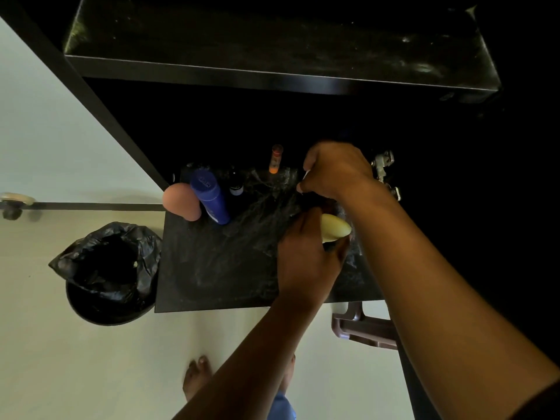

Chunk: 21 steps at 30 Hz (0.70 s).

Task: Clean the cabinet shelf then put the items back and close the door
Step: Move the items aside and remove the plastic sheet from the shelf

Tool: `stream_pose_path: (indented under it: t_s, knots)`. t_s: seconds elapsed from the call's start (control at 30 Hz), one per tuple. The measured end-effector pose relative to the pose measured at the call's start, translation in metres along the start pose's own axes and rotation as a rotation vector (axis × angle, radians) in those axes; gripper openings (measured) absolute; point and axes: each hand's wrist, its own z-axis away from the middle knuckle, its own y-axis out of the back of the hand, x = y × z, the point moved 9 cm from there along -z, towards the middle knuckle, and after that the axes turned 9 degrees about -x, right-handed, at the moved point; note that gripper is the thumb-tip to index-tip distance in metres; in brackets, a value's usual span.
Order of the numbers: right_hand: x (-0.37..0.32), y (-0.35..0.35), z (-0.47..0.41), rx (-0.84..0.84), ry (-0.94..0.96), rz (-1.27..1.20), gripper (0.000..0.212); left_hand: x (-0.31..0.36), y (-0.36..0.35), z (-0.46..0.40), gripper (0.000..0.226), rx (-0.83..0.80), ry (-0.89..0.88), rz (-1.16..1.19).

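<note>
The cabinet shelf (230, 268), the dark streaked board below the upper shelf (272, 40), is lying in front of me with a blue bottle (209, 197), a pink egg-shaped thing (181, 201), a small dark bottle (236, 183) and an orange tube (276, 159) standing along its back left, so I judge I am putting items back. My left hand (306, 262) is wrapping its fingers around a yellow object (335, 228) near the right edge, while my right hand (333, 171) is pinching something small and whitish that I cannot make out. Next I am needing to set these down upright without toppling the rest; the blue bottle's cap is showing white lettering too blurred to read.
</note>
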Motion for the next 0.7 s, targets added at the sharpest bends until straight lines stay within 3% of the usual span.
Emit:
stream_pose_path:
  t_s: [0.2,0.47,0.7]
  knots:
    - [0.006,-0.002,0.009,0.165,0.019,-0.175,0.008,-0.017,0.035,0.026,0.055,0.034,0.061,0.133]
    - [-0.031,-0.045,0.079,0.294,0.245,-0.448,0.030,-0.054,0.121,0.082,0.056,0.113,0.301,0.088]
    - [-0.085,-0.083,0.115,0.389,0.413,-0.387,0.041,-0.084,0.175,0.081,0.058,0.297,0.313,0.079]
